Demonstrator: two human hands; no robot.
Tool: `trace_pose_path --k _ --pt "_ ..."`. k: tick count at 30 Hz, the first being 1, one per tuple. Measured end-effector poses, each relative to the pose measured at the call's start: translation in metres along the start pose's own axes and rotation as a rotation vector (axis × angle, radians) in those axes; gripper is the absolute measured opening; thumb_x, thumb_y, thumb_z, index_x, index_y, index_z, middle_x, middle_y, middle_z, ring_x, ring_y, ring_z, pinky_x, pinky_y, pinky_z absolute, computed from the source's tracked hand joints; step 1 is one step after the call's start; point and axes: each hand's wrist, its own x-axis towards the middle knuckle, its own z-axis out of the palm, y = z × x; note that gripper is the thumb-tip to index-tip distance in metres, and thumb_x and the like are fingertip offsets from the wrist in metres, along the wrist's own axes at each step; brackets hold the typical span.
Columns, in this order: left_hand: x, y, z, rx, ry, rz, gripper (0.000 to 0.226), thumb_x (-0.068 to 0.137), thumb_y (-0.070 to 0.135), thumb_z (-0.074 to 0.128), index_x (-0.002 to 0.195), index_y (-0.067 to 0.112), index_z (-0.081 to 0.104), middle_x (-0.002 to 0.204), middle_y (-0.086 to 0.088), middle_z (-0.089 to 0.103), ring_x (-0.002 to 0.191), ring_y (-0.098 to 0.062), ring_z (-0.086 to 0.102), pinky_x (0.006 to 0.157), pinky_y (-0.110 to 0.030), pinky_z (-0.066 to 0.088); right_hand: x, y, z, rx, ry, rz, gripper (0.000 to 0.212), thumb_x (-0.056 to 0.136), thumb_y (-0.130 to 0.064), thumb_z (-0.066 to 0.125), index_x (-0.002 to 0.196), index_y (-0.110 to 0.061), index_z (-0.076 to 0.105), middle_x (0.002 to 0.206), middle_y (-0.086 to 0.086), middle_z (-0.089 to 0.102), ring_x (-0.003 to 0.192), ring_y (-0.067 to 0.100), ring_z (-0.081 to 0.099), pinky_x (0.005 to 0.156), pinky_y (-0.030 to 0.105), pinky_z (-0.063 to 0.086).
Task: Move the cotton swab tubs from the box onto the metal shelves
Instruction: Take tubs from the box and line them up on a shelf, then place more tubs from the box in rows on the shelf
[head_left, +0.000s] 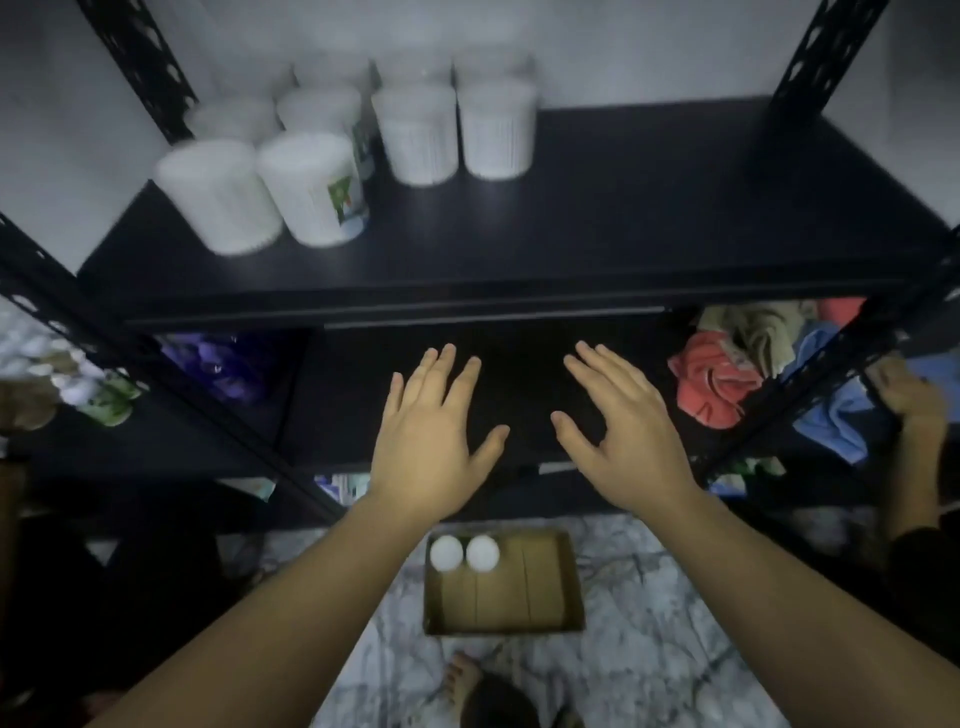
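Note:
Several white cotton swab tubs (415, 132) stand upright in rows on the left half of the black metal shelf (623, 218). On the floor below lies a brown cardboard box (524, 587) with two tubs (464, 554) in its far left corner, seen from above. My left hand (434, 439) and my right hand (621, 431) hover side by side, palms down and fingers spread, in front of the lower shelf level and above the box. Both hands hold nothing.
Crumpled cloths (727, 374) in red, tan and blue fill the right of the lower shelf. Another person's hand (906, 389) grips the right shelf post. More packets (78, 379) lie at far left. My bare foot (462, 680) stands on the marbled floor.

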Motion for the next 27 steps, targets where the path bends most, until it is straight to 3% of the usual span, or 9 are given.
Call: trace_pose_path --k 8,15,21,27 --pt "-0.072 -0.028 0.085 0.007 -0.247 -0.163 0.077 0.093 0.063 0.048 0.157 0.023 0.031 0.165 -0.005 0.027 0.154 -0.023 0.018 0.124 -0.047 0.014 -0.079 0.038 0.077 0.065 -0.221 0.123 0.062 0.093 -0.045 0.057 0.146 -0.013 0.052 0.152 0.003 0.049 0.145 0.021 0.041 0.116 0.046 0.038" --pt "-0.122 -0.077 0.180 0.018 -0.408 -0.256 0.084 0.088 0.071 0.027 0.155 0.020 0.038 0.160 -0.007 0.038 0.149 -0.027 0.031 0.119 -0.051 0.029 -0.128 0.070 0.170 0.075 -0.374 0.202 0.061 0.091 -0.042 0.059 0.144 -0.012 0.055 0.150 0.004 0.052 0.143 0.020 0.044 0.115 0.044 0.040" --pt "-0.150 -0.132 0.305 -0.048 -0.565 -0.358 0.078 0.094 0.061 0.049 0.157 0.020 0.030 0.161 -0.011 0.034 0.148 -0.031 0.028 0.120 -0.051 0.026 -0.167 0.108 0.292 0.087 -0.476 0.323 0.060 0.090 -0.038 0.065 0.145 -0.015 0.052 0.148 0.007 0.054 0.139 0.024 0.048 0.116 0.042 0.039" --pt "-0.178 -0.179 0.433 -0.027 -0.647 -0.352 0.075 0.093 0.056 0.054 0.154 0.016 0.035 0.156 -0.016 0.038 0.143 -0.035 0.035 0.115 -0.049 0.033 -0.206 0.148 0.420 0.049 -0.611 0.429 0.065 0.094 -0.042 0.062 0.152 -0.019 0.043 0.159 0.002 0.041 0.148 0.019 0.033 0.120 0.039 0.031"
